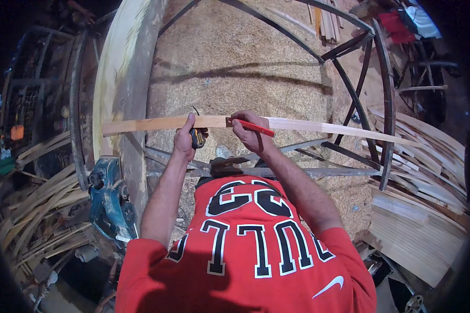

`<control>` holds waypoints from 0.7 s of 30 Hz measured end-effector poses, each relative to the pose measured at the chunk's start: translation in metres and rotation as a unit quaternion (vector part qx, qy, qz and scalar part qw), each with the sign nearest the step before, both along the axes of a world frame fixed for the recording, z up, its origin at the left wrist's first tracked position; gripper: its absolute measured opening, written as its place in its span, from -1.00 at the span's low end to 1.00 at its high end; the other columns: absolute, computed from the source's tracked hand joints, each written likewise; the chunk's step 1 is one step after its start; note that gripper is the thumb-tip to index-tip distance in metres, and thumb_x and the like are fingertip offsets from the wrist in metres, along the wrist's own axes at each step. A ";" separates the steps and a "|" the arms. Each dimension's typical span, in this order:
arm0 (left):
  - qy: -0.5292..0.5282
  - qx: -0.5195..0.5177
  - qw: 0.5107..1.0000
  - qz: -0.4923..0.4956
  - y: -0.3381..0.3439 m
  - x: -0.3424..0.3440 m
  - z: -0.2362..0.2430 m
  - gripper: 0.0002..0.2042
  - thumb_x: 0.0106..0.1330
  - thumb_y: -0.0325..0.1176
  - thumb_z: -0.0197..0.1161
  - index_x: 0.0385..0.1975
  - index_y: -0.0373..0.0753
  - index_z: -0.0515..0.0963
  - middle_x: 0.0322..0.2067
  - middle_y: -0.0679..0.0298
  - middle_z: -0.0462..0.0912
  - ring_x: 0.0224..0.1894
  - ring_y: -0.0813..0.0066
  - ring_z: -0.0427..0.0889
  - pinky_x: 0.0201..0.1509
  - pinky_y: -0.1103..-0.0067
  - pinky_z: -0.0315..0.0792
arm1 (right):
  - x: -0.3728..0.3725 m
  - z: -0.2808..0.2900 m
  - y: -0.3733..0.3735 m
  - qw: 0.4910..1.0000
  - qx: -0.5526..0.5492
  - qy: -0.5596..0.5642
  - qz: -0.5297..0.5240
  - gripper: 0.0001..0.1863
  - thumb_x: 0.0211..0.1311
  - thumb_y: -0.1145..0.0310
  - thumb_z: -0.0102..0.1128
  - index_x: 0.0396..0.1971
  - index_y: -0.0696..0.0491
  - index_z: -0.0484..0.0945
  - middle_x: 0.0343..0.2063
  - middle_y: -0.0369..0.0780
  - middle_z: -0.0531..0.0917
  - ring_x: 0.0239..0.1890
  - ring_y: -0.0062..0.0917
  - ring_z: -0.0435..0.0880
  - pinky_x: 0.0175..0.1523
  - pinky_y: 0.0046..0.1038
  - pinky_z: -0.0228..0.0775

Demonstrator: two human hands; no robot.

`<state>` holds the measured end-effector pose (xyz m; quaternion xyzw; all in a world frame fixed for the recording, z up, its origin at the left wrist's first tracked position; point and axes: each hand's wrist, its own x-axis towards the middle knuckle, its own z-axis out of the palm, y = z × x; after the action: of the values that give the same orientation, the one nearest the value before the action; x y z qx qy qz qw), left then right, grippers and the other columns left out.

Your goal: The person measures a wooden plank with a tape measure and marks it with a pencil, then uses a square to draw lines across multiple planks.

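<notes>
Red shirt point(256, 261) below hands marking strip point(308, 125); planer point(109, 201) left.

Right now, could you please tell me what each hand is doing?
Left hand: closed on a tape measure, against the wooden strip.
Right hand: closed on a red pencil, tip at the strip.

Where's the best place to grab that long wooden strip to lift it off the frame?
Probably the bare stretch of the wooden strip left of the left hand, pinched from above across its narrow width. It lies flat and level, and the right hand with the red pencil occupies the middle.
</notes>
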<state>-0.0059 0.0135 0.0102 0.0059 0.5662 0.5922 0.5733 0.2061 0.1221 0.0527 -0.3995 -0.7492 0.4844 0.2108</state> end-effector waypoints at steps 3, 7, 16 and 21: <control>0.003 0.001 1.000 -0.024 -0.001 -0.003 0.000 -0.59 0.46 0.05 0.20 -0.22 -0.26 0.60 -0.41 0.21 0.67 -0.43 0.41 0.67 -0.30 0.47 0.60 | -0.003 0.003 -0.001 1.000 -0.003 -0.019 -0.022 -0.71 0.32 0.22 0.24 -0.16 0.14 0.67 -0.28 -0.09 0.76 -0.24 -0.37 0.77 -0.10 -0.39 0.59; 0.002 0.010 1.000 -0.001 -0.001 0.001 -0.003 -0.59 0.46 0.06 0.20 -0.22 -0.26 0.60 -0.42 0.22 0.66 -0.44 0.42 0.67 -0.30 0.47 0.60 | 0.000 0.000 0.000 1.000 0.007 -0.023 -0.003 -0.69 0.32 0.20 0.23 -0.14 0.13 0.67 -0.27 -0.08 0.76 -0.22 -0.35 0.77 -0.09 -0.36 0.59; 0.004 0.022 1.000 0.002 -0.003 0.004 -0.002 -0.58 0.47 0.06 0.18 -0.23 -0.25 0.61 -0.43 0.22 0.66 -0.42 0.43 0.67 -0.31 0.48 0.58 | -0.002 0.005 0.000 0.998 0.011 -0.056 0.011 -0.70 0.34 0.20 0.22 -0.15 0.13 0.67 -0.28 -0.07 0.75 -0.25 -0.33 0.75 -0.13 -0.34 0.57; 0.002 0.012 1.000 -0.008 -0.003 0.002 -0.005 -0.59 0.47 0.05 0.19 -0.25 -0.25 0.62 -0.42 0.23 0.67 -0.41 0.44 0.67 -0.30 0.50 0.57 | 0.000 0.004 0.002 0.999 0.014 -0.033 0.020 -0.69 0.34 0.19 0.21 -0.15 0.13 0.67 -0.28 -0.07 0.74 -0.25 -0.33 0.74 -0.12 -0.35 0.57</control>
<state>-0.0041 0.0106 0.0052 0.0188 0.5604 0.5942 0.5766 0.2061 0.1239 0.0570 -0.3974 -0.7705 0.4640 0.1820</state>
